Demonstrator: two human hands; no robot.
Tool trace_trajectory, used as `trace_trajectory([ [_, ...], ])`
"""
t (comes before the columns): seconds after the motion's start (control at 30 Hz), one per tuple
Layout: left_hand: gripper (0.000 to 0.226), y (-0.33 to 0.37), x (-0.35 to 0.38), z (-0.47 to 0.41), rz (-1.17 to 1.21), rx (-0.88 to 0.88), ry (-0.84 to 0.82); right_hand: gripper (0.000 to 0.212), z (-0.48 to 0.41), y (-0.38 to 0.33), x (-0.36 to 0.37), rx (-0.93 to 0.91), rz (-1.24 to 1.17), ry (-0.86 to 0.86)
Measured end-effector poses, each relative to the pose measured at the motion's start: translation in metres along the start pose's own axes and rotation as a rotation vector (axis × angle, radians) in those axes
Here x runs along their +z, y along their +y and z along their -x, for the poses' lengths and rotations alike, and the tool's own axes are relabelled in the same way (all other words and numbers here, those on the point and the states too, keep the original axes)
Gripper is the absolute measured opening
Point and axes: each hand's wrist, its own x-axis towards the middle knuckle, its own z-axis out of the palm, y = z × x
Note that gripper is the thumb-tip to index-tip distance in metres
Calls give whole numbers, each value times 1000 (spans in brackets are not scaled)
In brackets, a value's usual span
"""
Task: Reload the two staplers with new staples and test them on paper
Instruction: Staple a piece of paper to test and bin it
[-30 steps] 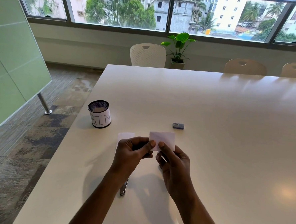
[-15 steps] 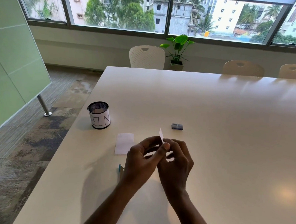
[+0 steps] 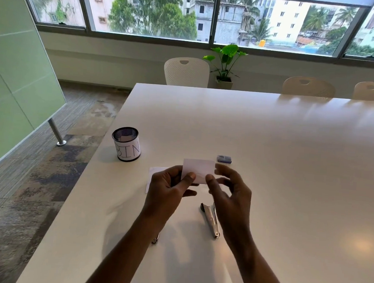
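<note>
Layout on my feed: everything sits nr the table's [image 3: 289, 169] front-L part.
Slip [image 3: 198, 169] is up off the table betw. L hand [image 3: 167, 190] and R hand [image 3: 231, 192]; L thumb pinches its lower edge, R thumb at its lower-R corner, grip unclear to me. Sheet [image 3: 155, 172] lies flat behind L hand, partly hidden. Bin [image 3: 126, 147] stands further L and back, nr the table's L edge. Box [image 3: 224, 159] sits just behind-R of the slip. Stapler [image 3: 211, 219] lies betw. the wrists, partly under R hand; 2nd stapler [image 3: 155, 239] pokes out from under L forearm. Chairs [image 3: 186, 72] line the far edge, plant [image 3: 226, 62] betw. two of them, window [image 3: 150, 12] behind.
</note>
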Motion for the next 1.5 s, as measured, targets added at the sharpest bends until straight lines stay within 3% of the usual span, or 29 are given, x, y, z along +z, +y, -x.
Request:
trace_trajectory([
  [0.07, 19, 1, 0, 1, -16, -1, -22, 16, -4, -3, -1, 166, -161, -95],
  [0.17, 19, 1, 0, 1, -22, 8, -33, 17, -4, -6, -4, 229, -253, -149],
  [0.43, 23, 4, -8, 2, -9, 6, -55, 23, 4, -11, -1, 258, -234, -169],
  [0.67, 13, 7, -19, -2, -22, 7, -56, 20, 4, -15, 1, 237, -185, -142],
  [1.23, 13, -3, -33, -13, -117, 136, -34, 22, -7, -14, 21, 249, -150, -268],
  [1.37, 24, -11, -51, -29, -260, 269, 81, 12, -23, -20, 30, 170, -143, -222],
  [1.5, 19, -38, -80, -52, -531, 351, 348, 13, -44, -26, 42, 127, -135, -170],
])
